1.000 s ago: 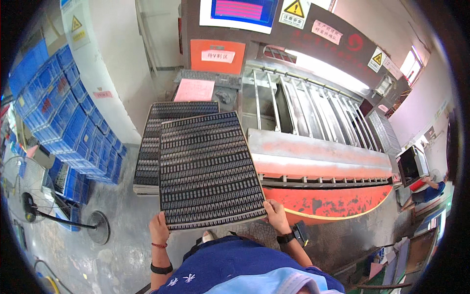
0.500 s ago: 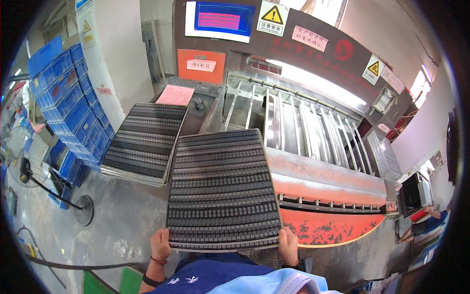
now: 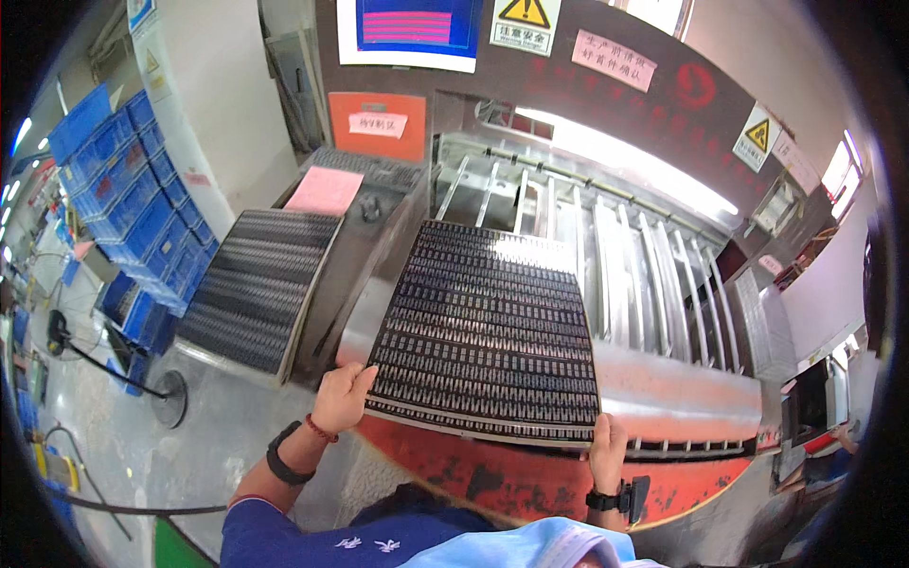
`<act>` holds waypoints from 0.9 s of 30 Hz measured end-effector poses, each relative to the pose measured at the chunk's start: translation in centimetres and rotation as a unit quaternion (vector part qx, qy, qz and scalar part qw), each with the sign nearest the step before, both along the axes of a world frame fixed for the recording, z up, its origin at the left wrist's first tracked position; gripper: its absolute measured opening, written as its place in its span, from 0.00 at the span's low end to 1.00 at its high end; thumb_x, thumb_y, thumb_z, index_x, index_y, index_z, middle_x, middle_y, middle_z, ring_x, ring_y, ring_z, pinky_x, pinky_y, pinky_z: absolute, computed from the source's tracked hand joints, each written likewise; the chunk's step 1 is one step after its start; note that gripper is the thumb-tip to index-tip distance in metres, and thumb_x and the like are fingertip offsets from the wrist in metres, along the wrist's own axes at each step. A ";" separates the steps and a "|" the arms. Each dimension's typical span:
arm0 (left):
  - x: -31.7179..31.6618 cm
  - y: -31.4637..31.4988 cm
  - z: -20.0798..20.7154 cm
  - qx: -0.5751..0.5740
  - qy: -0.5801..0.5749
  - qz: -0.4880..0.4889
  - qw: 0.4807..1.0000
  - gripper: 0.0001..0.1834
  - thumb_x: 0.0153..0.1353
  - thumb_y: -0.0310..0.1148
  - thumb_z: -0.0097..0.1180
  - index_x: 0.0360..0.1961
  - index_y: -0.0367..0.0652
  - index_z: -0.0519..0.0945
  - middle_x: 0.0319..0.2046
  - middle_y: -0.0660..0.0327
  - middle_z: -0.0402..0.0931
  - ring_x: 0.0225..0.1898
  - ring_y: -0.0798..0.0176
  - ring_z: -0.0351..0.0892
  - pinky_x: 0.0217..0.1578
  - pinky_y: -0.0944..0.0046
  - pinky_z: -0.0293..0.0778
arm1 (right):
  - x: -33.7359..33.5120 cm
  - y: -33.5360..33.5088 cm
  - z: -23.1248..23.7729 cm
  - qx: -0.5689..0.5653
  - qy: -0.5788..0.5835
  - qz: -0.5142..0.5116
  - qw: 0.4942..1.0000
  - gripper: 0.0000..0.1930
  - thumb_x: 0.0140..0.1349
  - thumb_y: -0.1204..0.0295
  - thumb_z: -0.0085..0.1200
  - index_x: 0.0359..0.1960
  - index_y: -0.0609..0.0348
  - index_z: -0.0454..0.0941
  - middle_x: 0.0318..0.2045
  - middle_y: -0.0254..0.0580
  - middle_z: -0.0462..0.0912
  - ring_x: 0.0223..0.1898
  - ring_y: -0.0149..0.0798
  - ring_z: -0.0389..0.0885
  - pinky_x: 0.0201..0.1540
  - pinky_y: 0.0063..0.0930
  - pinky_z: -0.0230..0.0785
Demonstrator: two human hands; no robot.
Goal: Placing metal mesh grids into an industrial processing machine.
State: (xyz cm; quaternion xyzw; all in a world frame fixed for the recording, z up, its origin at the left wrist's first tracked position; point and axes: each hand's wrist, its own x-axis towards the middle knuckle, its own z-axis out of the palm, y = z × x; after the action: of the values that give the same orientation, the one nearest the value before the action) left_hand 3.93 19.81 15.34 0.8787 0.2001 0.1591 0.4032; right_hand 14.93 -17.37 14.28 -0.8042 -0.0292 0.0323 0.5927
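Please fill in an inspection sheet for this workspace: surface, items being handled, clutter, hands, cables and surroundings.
Surface: orange-and-silver metal machine with parallel silver metal bars; dark patches mark its curved orange front.
Job's things: dark rectangular panel with rows of small pieces, held over the machine's near left part, contact unclear; similar dark rectangular pile further left.
Clutter: pink paper sheet beside a dark keyboard.
Left hand: grips the panel's near left corner.
Right hand: grips its near right corner.
Cables: dark curved cable or hose at lower left.
Surroundings: stacked blue plastic crates, black round-based floor fan, blue-and-pink monitor screen.
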 end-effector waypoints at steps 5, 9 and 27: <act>12.4 3.1 -3.3 0.047 -0.007 -0.033 0.998 0.23 0.61 0.44 0.44 0.18 0.34 0.70 0.19 0.41 0.68 0.25 0.38 0.70 0.24 0.50 0.63 | 11.6 2.1 -1.7 -0.050 -0.024 -0.020 0.998 0.19 0.65 0.61 0.37 0.18 0.61 0.64 0.11 0.29 0.60 0.10 0.25 0.61 0.11 0.23 0.55; 20.2 5.9 -4.6 0.066 -0.019 -0.031 0.997 0.25 0.61 0.45 0.43 0.16 0.34 0.69 0.19 0.42 0.68 0.25 0.39 0.70 0.25 0.50 0.63 | 20.0 4.8 -4.0 -0.093 -0.073 0.012 0.993 0.19 0.65 0.62 0.37 0.20 0.64 0.65 0.11 0.32 0.61 0.10 0.25 0.61 0.13 0.23 0.54; 34.1 11.1 -13.2 0.139 0.310 -0.195 0.920 0.21 0.48 0.41 0.60 0.31 0.30 0.77 0.24 0.45 0.76 0.30 0.51 0.78 0.33 0.59 0.71 | 31.1 8.4 -13.8 -0.158 0.108 0.125 0.973 0.15 0.52 0.72 0.56 0.37 0.72 0.72 0.21 0.38 0.71 0.25 0.29 0.68 0.27 0.24 0.63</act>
State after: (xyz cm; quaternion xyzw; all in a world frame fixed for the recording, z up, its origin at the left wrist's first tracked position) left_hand 38.00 30.90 2.10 0.9528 0.1155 -0.1772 0.2177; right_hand 46.06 -8.93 0.52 -0.8696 -0.0603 0.1971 0.4487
